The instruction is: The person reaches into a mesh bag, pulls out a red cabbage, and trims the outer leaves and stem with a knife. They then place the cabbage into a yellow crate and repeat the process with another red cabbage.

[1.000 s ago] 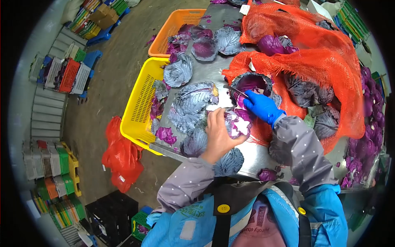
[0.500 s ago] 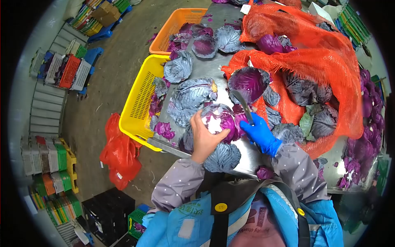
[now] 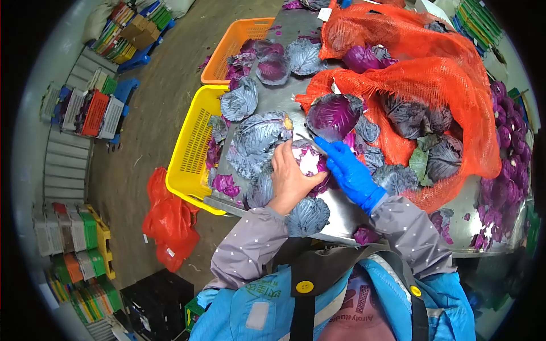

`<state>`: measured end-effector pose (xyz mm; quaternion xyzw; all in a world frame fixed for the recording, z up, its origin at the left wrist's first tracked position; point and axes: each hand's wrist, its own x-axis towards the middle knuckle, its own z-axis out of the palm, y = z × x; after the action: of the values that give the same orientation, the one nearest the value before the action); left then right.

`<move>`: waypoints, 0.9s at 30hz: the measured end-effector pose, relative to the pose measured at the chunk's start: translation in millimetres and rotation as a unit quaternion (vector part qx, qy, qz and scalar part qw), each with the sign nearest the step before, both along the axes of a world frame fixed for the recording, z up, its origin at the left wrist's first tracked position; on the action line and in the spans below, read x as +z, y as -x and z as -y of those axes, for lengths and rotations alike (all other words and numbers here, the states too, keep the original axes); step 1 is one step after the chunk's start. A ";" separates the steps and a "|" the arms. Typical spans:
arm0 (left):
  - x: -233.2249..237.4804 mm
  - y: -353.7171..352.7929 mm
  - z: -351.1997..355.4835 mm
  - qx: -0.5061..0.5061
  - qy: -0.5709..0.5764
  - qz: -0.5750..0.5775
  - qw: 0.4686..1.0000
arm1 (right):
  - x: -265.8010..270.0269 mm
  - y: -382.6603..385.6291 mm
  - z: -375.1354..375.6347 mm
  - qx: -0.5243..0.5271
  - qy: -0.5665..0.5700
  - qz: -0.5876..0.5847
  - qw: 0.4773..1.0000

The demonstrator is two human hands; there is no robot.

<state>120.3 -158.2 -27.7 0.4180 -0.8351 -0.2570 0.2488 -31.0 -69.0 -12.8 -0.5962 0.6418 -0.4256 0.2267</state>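
My bare left hand grips a red cabbage head on the steel table, its pale cut stem facing up. My right hand, in a blue glove, holds a knife whose blade lies against the top of that cabbage. Just beyond sits another whole red cabbage at the mouth of an orange net sack. Loose outer leaves lie to the left of my hands, and one leaf lies at the table's near edge.
A yellow crate and an orange crate hang along the table's left side, holding leaf scraps. Trimmed purple cabbages are piled at the right. A red bag lies on the floor; stacked crates line the left wall.
The knife hand pulled back from the far cabbage, then came in onto the cabbage under my left hand. My left hand turned that cabbage so its cut stem faces up.
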 end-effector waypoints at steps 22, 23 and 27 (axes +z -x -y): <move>-3.2 4.3 19.2 -0.054 -0.017 -0.015 0.998 | -32.6 40.1 70.5 -0.040 -0.204 -0.048 0.977; -4.3 3.5 20.9 -0.070 -0.012 -0.008 0.997 | -34.0 42.8 67.7 -0.047 -0.191 -0.035 0.980; 6.6 3.0 10.4 -0.113 0.026 -0.005 0.993 | -56.3 56.0 51.4 -0.093 -0.162 0.010 0.982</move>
<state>117.3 -168.6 -21.1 0.3126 -0.8823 -0.2637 0.2330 -87.1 -120.5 -69.1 -0.4844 0.7529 -0.3412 0.2865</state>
